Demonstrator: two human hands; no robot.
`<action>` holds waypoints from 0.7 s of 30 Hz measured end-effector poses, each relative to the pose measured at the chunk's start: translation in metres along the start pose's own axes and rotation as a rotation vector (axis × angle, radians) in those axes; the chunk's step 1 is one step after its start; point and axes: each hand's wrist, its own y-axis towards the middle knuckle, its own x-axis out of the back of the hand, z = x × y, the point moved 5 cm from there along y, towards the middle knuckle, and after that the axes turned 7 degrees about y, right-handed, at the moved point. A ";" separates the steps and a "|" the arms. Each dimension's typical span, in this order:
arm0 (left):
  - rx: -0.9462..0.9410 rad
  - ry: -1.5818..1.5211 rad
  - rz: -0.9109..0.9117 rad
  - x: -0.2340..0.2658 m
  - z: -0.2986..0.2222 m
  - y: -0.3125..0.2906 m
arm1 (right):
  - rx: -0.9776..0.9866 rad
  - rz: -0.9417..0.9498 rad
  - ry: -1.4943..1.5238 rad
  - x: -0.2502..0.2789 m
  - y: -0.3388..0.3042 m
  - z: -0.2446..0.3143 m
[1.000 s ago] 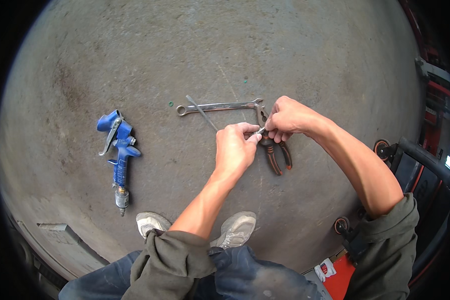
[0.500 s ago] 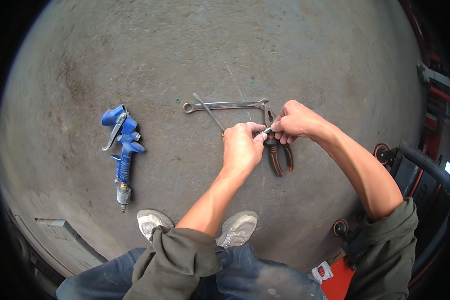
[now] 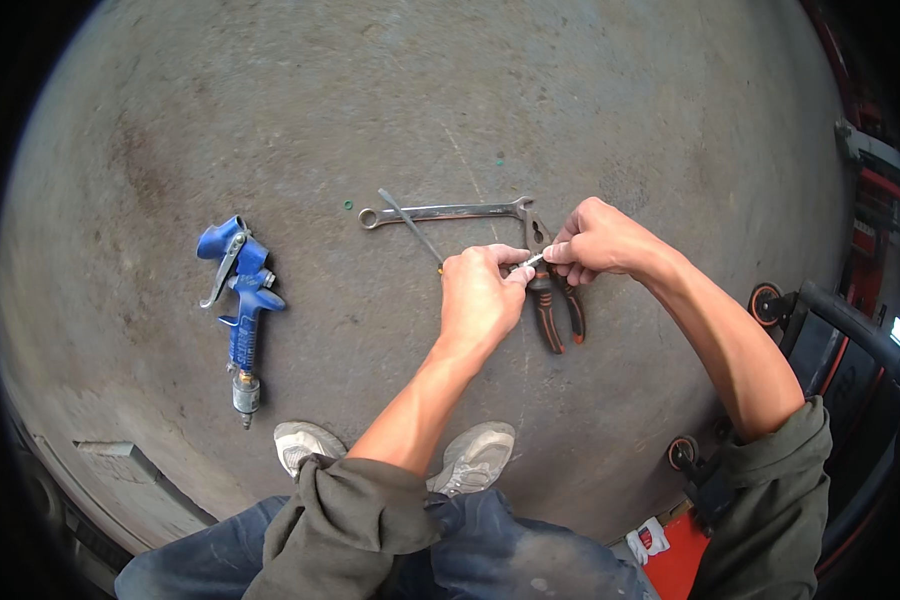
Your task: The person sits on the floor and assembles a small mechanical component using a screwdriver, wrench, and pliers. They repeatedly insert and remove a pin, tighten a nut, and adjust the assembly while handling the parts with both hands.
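My left hand (image 3: 480,290) pinches a small silvery metal fitting (image 3: 532,261), its fingers closed round one end. From the other side my right hand (image 3: 595,245) grips the fitting's far end between thumb and fingertips. Right below the hands lie pliers (image 3: 548,315) with black and orange handles, jaws pointing away from me. A combination wrench (image 3: 450,212) stretches across the floor just beyond. Over it crosses a thin screwdriver (image 3: 405,222), whose handle is hidden under my left hand.
A blue air tool (image 3: 245,310) shaped like a gun lies at the left. Two small green rings (image 3: 348,205) rest on the concrete floor beyond the wrench. A wheeled black frame (image 3: 820,330) stands at the right, near a red box (image 3: 678,555).
Both hands stay together at the fitting, with only slight finger movement. The view has shifted a little, so the floor tools appear slightly farther left.
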 end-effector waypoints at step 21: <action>0.101 -0.047 0.035 0.001 -0.002 0.001 | 0.021 0.015 0.282 0.003 0.012 -0.024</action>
